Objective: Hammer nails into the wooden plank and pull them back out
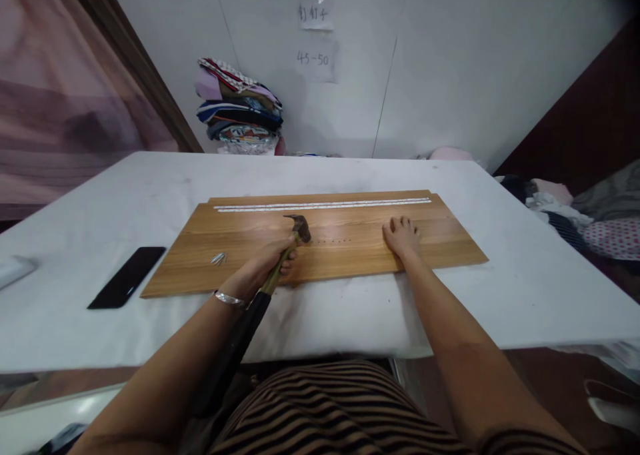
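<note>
My left hand (273, 260) is wrapped round the claw hammer (274, 273) high on its handle, close below the metal head. The hammer head is over the wooden board (350, 262), its claw pointing left; whether it touches the wood I cannot tell. A row of small dark marks, perhaps nails or holes, runs along the board to the right of the head. My right hand (403, 238) lies on the board's right part with the fingers spread. On the board's left part rests a small bunch of nails (219, 259). Two white strips (320, 206) run along the far side.
A black phone-like slab (127, 278) lies on the white-covered table (440, 308) left of the board. Folded cloth (241, 108) is stacked beyond the far edge by the wall. More fabric (613, 238) is heaped past the table's right edge. A white object (15, 268) sits at the far left.
</note>
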